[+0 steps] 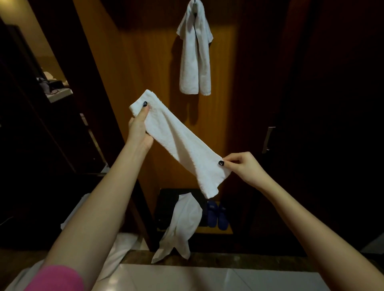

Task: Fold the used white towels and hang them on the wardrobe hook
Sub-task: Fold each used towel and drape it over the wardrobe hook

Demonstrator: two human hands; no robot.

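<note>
A small white towel (178, 143), folded into a narrow strip, stretches slantwise in the air in front of the open wardrobe. My left hand (138, 126) grips its upper left end, thumb on top. My right hand (241, 166) pinches its lower right end. Another white towel (195, 54) hangs folded over the wardrobe hook (195, 1) at the top of the wooden back panel. A third white towel (180, 226) lies crumpled on the wardrobe floor and spills over its front edge.
Blue slippers (217, 216) stand on the wardrobe floor beside the crumpled towel. A dark door with a metal handle (268, 140) is on the right. More white cloth (122, 247) lies at lower left. Pale floor tiles (207, 278) run below.
</note>
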